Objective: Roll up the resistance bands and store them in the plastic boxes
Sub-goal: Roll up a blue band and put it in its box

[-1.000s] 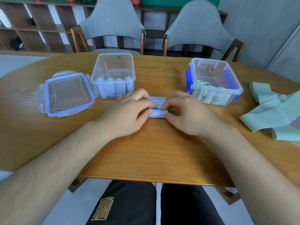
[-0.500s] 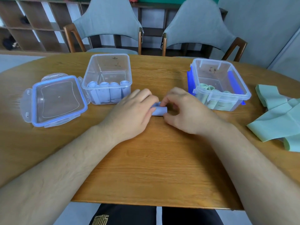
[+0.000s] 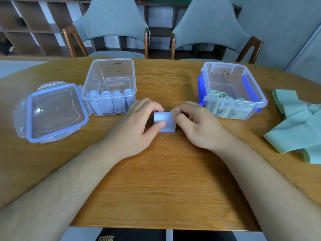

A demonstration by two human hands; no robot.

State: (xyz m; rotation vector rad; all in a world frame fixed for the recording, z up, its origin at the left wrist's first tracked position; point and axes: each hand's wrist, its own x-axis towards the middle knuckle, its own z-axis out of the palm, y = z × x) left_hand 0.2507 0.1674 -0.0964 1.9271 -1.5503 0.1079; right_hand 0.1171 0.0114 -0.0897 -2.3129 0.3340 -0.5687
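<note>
A rolled light-blue resistance band (image 3: 165,121) stands between my hands at the middle of the wooden table (image 3: 156,180). My left hand (image 3: 137,126) pinches it from the left, thumb on its front. My right hand (image 3: 194,124) pinches its right edge with curled fingers. Behind on the left, a clear plastic box (image 3: 97,80) holds several blue rolls. On the right, another clear box (image 3: 257,94) with blue clips holds green rolls. Loose green bands (image 3: 295,129) lie unrolled at the far right.
A clear lid with a blue seal (image 3: 52,110) lies flat to the left of the blue-roll box. Two grey chairs (image 3: 112,26) stand behind the table. Open shelving lines the wall at the back left.
The blue band has gone from partly flat on the table to a finished roll, now lifted and turned upright between both hands.
</note>
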